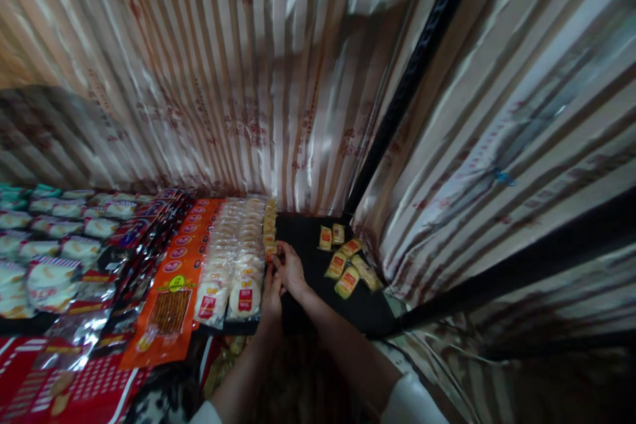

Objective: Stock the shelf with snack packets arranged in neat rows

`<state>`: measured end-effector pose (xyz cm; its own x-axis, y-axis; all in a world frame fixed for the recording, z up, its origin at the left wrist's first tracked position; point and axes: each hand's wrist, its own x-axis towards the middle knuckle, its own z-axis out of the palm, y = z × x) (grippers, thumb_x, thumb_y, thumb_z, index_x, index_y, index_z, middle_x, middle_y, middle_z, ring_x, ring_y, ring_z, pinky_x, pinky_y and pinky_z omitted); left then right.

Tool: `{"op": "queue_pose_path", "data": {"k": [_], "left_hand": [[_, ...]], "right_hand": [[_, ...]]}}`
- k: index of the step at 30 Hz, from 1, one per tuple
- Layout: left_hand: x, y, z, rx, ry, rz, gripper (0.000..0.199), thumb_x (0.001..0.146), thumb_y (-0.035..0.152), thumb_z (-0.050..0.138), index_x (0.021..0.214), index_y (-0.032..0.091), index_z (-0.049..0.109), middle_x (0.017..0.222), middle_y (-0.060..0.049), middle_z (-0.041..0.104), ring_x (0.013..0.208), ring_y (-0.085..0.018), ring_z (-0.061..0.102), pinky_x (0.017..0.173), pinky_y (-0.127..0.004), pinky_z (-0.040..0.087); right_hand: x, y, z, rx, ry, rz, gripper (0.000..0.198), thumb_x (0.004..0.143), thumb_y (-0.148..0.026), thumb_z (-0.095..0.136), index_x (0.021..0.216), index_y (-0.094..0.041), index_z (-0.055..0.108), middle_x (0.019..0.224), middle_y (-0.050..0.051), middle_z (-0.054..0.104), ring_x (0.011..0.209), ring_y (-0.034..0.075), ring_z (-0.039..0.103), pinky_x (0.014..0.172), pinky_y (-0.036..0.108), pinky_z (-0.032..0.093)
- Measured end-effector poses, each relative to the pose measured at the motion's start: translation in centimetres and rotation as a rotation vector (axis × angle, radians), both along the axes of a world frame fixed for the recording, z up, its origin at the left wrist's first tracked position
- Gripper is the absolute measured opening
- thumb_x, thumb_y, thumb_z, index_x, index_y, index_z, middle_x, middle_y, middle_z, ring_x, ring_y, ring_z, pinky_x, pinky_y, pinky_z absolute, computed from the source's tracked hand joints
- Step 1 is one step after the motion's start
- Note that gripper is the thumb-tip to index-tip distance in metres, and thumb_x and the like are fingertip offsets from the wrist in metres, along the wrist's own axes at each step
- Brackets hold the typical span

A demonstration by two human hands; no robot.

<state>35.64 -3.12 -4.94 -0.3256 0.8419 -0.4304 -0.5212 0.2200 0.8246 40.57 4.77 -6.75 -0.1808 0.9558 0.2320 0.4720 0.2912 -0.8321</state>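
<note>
Both my hands meet at the front end of a narrow row of small yellow snack packets (269, 218) on the black shelf (305, 232). My right hand (291, 268) has its fingers closed on a small yellow snack packet (270, 253) at the end of that row. Just below it, my left hand (271, 291) is held close against the right one, its fingers bent at the same packet. Directly left of my hands stand two rows of round white crackers in clear wrap (245, 291). Loose yellow packets (346, 281) lie scattered to the right.
Further left are an orange snack bag (171, 318), dark glossy packs (149, 232) and white bagged snacks (52, 278). A red basket (89, 377) stands below the shelf's front edge. Striped sheeting (238, 79) hangs behind, and a black post (397, 119) rises at the corner.
</note>
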Motion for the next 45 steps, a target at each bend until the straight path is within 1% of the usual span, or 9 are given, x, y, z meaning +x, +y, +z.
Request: {"op": "queue_pose_path", "data": {"k": [7, 11, 15, 20, 23, 30, 34, 39, 45], "left_hand": [[0.0, -0.2, -0.4, 0.077, -0.004, -0.006, 0.046, 0.088, 0.025, 0.042, 0.135, 0.023, 0.039, 0.149, -0.005, 0.028, 0.134, -0.021, 0.032, 0.087, -0.025, 0.051], [0.2, -0.6, -0.1, 0.066, 0.038, 0.015, 0.042, 0.09, 0.024, 0.04, 0.132, 0.023, 0.043, 0.149, -0.004, 0.028, 0.133, -0.019, 0.032, 0.089, -0.022, 0.049], [0.7, -1.3, 0.4, 0.057, 0.04, 0.0, 0.038, 0.089, 0.024, 0.044, 0.127, 0.025, 0.048, 0.146, -0.003, 0.034, 0.131, -0.02, 0.037, 0.088, -0.022, 0.05], [2.3, -1.9, 0.1, 0.042, 0.0, -0.057, 0.033, 0.085, 0.024, 0.05, 0.118, 0.021, 0.056, 0.143, -0.007, 0.038, 0.13, -0.024, 0.038, 0.078, -0.023, 0.054], [3.2, -1.9, -0.1, -0.024, -0.014, -0.089, 0.036, 0.082, 0.028, 0.055, 0.117, 0.018, 0.057, 0.14, -0.011, 0.04, 0.122, -0.027, 0.046, 0.069, -0.024, 0.056], [3.6, -2.2, 0.1, -0.039, 0.008, -0.109, 0.032, 0.083, 0.027, 0.055, 0.112, 0.015, 0.059, 0.128, -0.013, 0.051, 0.108, -0.024, 0.057, 0.063, -0.023, 0.054], [3.5, -2.0, 0.1, -0.114, -0.001, -0.078, 0.028, 0.082, 0.023, 0.055, 0.108, 0.014, 0.06, 0.12, -0.014, 0.056, 0.101, -0.023, 0.06, 0.058, -0.021, 0.052], [3.1, -2.3, 0.2, -0.13, -0.015, -0.035, 0.025, 0.08, 0.02, 0.058, 0.104, 0.014, 0.062, 0.112, -0.013, 0.06, 0.095, -0.02, 0.061, 0.057, -0.02, 0.052], [2.5, -3.2, 0.7, -0.105, 0.009, -0.023, 0.023, 0.082, 0.016, 0.054, 0.102, 0.014, 0.062, 0.109, -0.012, 0.062, 0.094, -0.019, 0.061, 0.057, -0.019, 0.052]], "right_hand": [[0.0, -0.3, 0.8, -0.033, -0.053, 0.001, 0.041, 0.076, -0.019, 0.055, 0.117, -0.019, 0.056, 0.098, 0.006, 0.061, 0.092, 0.019, 0.058, 0.083, 0.031, 0.047], [2.5, 0.9, 1.1, 0.018, -0.078, -0.041, 0.039, 0.081, -0.022, 0.052, 0.119, -0.019, 0.054, 0.11, 0.008, 0.06, 0.095, 0.018, 0.058, 0.083, 0.032, 0.047], [7.4, 3.4, 2.5, 0.114, -0.408, -0.167, 0.035, 0.084, -0.019, 0.046, 0.118, -0.019, 0.056, 0.116, 0.009, 0.059, 0.112, 0.022, 0.048, 0.097, 0.037, 0.037], [11.7, 6.8, 4.3, 0.024, -0.731, -0.24, 0.026, 0.084, -0.018, 0.048, 0.105, -0.015, 0.063, 0.112, 0.016, 0.06, 0.113, 0.028, 0.043, 0.092, 0.039, 0.034], [11.9, 7.8, 4.7, 0.006, -0.77, -0.212, 0.02, 0.083, -0.02, 0.05, 0.094, -0.013, 0.065, 0.111, 0.019, 0.06, 0.113, 0.03, 0.043, 0.09, 0.04, 0.034], [8.9, 5.9, 4.2, -0.023, -0.79, -0.077, 0.024, 0.085, -0.026, 0.051, 0.103, -0.013, 0.058, 0.097, 0.014, 0.066, 0.097, 0.024, 0.056, 0.089, 0.035, 0.033], [7.6, 3.6, 3.7, -0.091, -0.701, -0.036, 0.037, 0.082, -0.027, 0.053, 0.117, -0.015, 0.05, 0.105, 0.013, 0.063, 0.094, 0.022, 0.06, 0.08, 0.03, 0.039], [7.1, 0.7, 2.2, -0.13, -0.422, -0.098, 0.063, 0.072, -0.019, 0.06, 0.132, -0.014, 0.04, 0.11, 0.014, 0.06, 0.096, 0.023, 0.06, 0.084, 0.032, 0.043], [6.2, -2.4, -0.2, -0.232, 0.1, -0.137, 0.037, 0.06, -0.015, 0.062, 0.097, -0.017, 0.063, 0.093, 0.006, 0.062, 0.079, 0.018, 0.062, 0.077, 0.032, 0.05]]}}
